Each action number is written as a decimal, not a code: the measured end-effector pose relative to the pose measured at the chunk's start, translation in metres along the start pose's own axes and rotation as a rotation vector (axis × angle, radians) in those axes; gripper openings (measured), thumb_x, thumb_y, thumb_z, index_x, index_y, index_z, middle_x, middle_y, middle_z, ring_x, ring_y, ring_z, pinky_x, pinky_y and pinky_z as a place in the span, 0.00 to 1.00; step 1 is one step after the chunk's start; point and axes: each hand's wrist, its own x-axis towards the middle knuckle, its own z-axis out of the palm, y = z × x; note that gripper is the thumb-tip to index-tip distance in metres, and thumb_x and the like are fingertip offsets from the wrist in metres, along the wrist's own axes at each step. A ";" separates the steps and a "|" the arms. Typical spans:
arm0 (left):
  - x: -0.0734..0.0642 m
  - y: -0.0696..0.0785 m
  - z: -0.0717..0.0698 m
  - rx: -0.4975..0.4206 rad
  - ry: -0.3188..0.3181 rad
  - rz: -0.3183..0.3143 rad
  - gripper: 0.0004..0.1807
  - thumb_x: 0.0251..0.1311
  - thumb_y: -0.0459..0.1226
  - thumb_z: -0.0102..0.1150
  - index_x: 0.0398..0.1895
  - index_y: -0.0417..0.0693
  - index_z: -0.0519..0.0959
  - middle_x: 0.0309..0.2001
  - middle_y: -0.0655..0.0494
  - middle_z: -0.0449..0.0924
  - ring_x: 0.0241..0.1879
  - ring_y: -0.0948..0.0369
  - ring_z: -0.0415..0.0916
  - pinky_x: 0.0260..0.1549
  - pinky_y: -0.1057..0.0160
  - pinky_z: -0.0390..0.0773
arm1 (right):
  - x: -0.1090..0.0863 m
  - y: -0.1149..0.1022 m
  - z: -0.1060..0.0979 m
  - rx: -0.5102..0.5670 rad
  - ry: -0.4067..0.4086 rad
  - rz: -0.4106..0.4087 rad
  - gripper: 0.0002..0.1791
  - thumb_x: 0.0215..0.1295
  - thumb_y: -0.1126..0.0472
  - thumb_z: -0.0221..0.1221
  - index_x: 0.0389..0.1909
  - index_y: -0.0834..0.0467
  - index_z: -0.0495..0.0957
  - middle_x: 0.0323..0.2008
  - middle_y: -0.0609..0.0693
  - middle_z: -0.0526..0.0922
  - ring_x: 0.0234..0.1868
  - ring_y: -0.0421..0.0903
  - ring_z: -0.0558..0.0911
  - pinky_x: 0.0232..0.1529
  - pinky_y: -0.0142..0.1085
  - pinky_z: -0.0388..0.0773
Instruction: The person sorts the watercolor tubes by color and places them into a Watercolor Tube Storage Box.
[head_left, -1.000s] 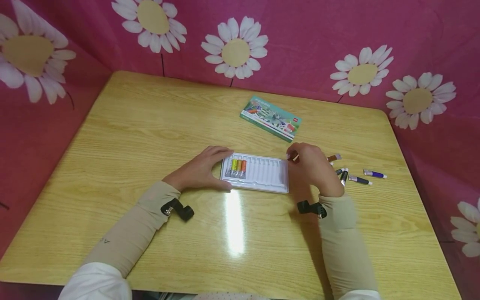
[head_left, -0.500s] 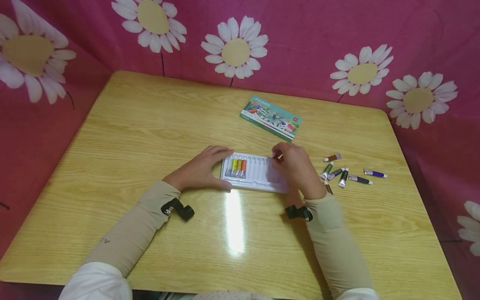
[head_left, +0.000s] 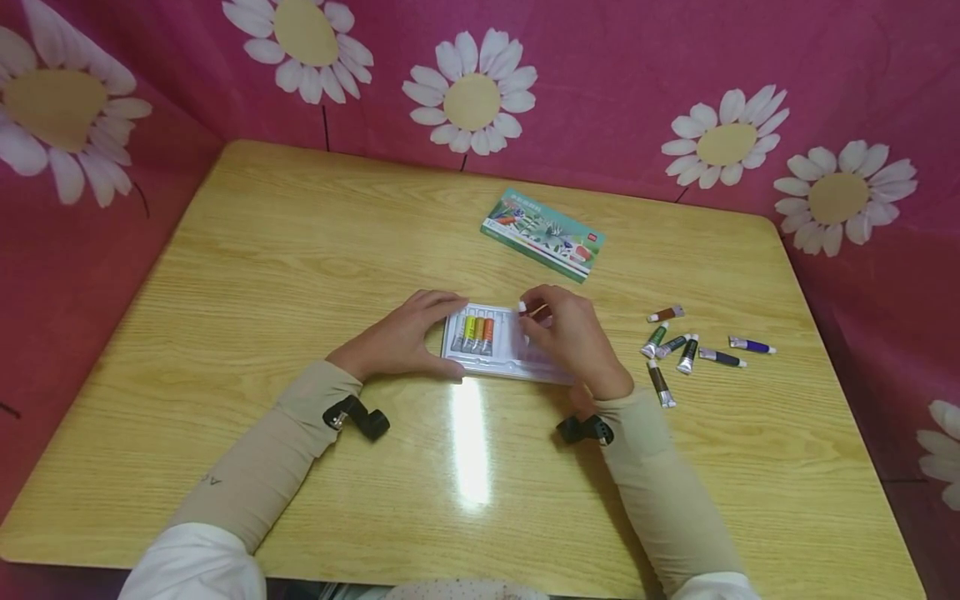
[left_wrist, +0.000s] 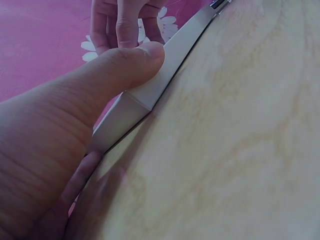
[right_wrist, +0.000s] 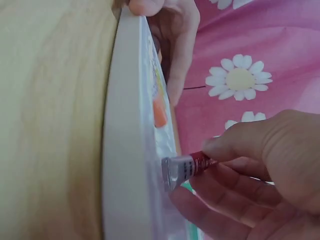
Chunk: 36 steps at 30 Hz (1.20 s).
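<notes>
A white plastic paint tray [head_left: 498, 368] lies on the table in front of the person. My left hand [head_left: 401, 337] grips its left end, with the thumb at the near side and the fingers at the far side. Several paint tubes, silver, yellow, ochre and an orange tube [head_left: 488, 336], sit side by side in the left slots. Over the middle slots, my right hand [head_left: 573, 342] pinches a small red paint tube [right_wrist: 189, 166] between thumb and fingers. Its white cap shows at the fingertips in the head view; the right wrist view shows its flat silver end close to the tray.
Several loose tubes lie to the right, among them a brown-red tube [head_left: 664, 314], a green tube [head_left: 655, 339] and a purple tube [head_left: 752, 345]. Behind the tray is a green paint box [head_left: 542, 235]. A pink flowered cloth [head_left: 592, 83] hangs around the wooden table [head_left: 300, 250].
My right hand has moved left, from the tray's right end to over its middle slots, carrying the red paint tube. My left hand has stayed on the tray.
</notes>
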 end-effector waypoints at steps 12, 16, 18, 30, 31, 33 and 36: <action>0.000 0.001 -0.002 0.007 -0.003 0.006 0.62 0.44 0.65 0.78 0.81 0.55 0.61 0.80 0.56 0.59 0.79 0.56 0.56 0.79 0.48 0.61 | 0.003 -0.004 0.019 0.206 -0.012 0.077 0.15 0.67 0.59 0.68 0.53 0.56 0.81 0.47 0.54 0.86 0.49 0.51 0.83 0.51 0.40 0.81; 0.001 0.001 -0.001 0.005 0.000 0.007 0.62 0.43 0.64 0.79 0.81 0.54 0.61 0.80 0.55 0.60 0.79 0.55 0.56 0.79 0.48 0.61 | 0.004 -0.004 0.024 0.264 0.000 0.103 0.15 0.67 0.59 0.68 0.52 0.57 0.80 0.47 0.54 0.85 0.49 0.50 0.83 0.52 0.40 0.81; 0.001 0.001 -0.001 0.004 -0.001 0.007 0.62 0.43 0.64 0.79 0.81 0.54 0.61 0.80 0.55 0.60 0.79 0.55 0.56 0.79 0.48 0.61 | 0.004 -0.004 0.026 0.282 0.003 0.108 0.15 0.67 0.60 0.68 0.52 0.57 0.80 0.47 0.54 0.85 0.49 0.50 0.83 0.52 0.39 0.81; 0.000 0.001 -0.001 -0.003 -0.006 -0.005 0.62 0.44 0.65 0.78 0.81 0.56 0.61 0.80 0.57 0.59 0.79 0.57 0.56 0.79 0.49 0.61 | 0.005 -0.006 0.031 0.245 -0.009 0.139 0.14 0.68 0.60 0.67 0.52 0.58 0.81 0.46 0.55 0.86 0.46 0.49 0.84 0.44 0.32 0.78; 0.000 0.002 -0.001 -0.003 -0.006 -0.004 0.62 0.44 0.65 0.78 0.81 0.56 0.61 0.80 0.57 0.59 0.79 0.57 0.56 0.79 0.49 0.61 | 0.005 -0.006 0.031 0.239 -0.013 0.144 0.15 0.68 0.59 0.67 0.52 0.58 0.81 0.45 0.55 0.86 0.45 0.49 0.83 0.44 0.32 0.78; 0.000 0.001 -0.002 -0.002 -0.007 -0.004 0.62 0.44 0.65 0.78 0.81 0.56 0.61 0.80 0.57 0.59 0.79 0.57 0.56 0.79 0.49 0.61 | 0.005 -0.005 0.032 0.223 -0.017 0.151 0.15 0.68 0.58 0.67 0.52 0.58 0.81 0.44 0.54 0.85 0.44 0.48 0.81 0.43 0.33 0.76; 0.000 0.001 -0.002 0.001 -0.009 -0.002 0.61 0.44 0.66 0.77 0.81 0.56 0.61 0.80 0.57 0.59 0.79 0.56 0.56 0.79 0.49 0.61 | 0.006 -0.004 0.033 0.192 -0.016 0.153 0.16 0.67 0.57 0.68 0.52 0.58 0.82 0.41 0.53 0.85 0.42 0.47 0.79 0.42 0.33 0.74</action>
